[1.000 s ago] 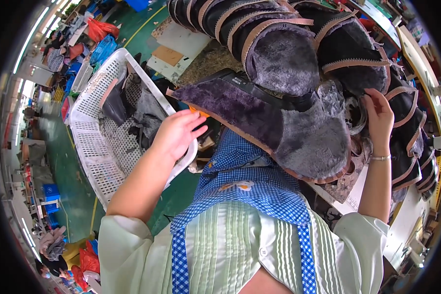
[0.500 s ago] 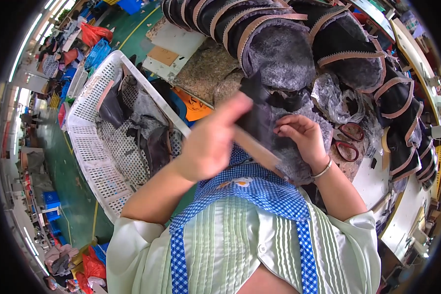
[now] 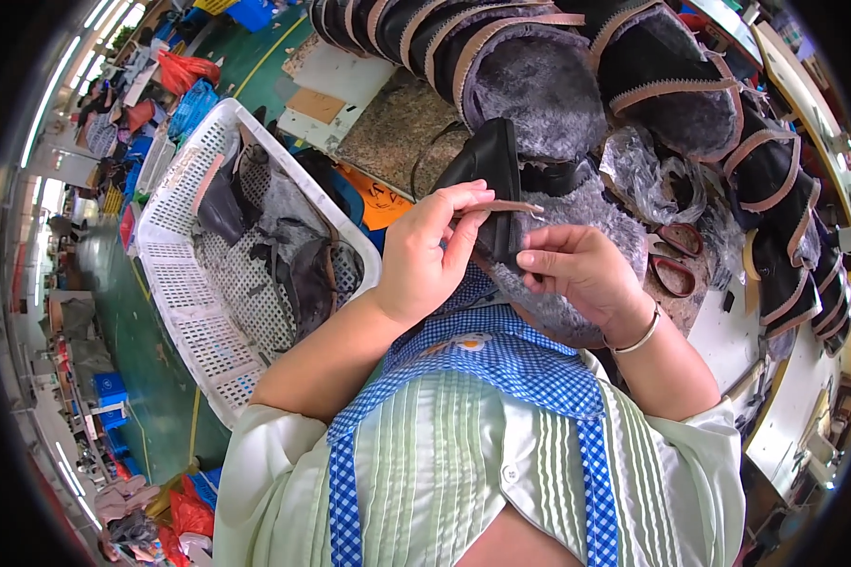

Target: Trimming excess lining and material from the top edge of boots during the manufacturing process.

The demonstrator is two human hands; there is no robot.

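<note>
The left hand (image 3: 425, 250) pinches a tan strip (image 3: 511, 205) beside a black piece (image 3: 487, 161); the right hand (image 3: 581, 274) pinches the black piece's edge over grey fur (image 3: 624, 222). A white basket (image 3: 175, 255) of dark pieces stands leftward. Red-handled scissors (image 3: 679, 253) lie rightward, near a clear plastic bag (image 3: 633, 170), below fur-lined black pieces (image 3: 539, 90).

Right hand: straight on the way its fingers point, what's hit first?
Probably the black piece held in the left hand; its edge looks right at the fingers of the right hand. Depth unclear: may already touch.
</note>
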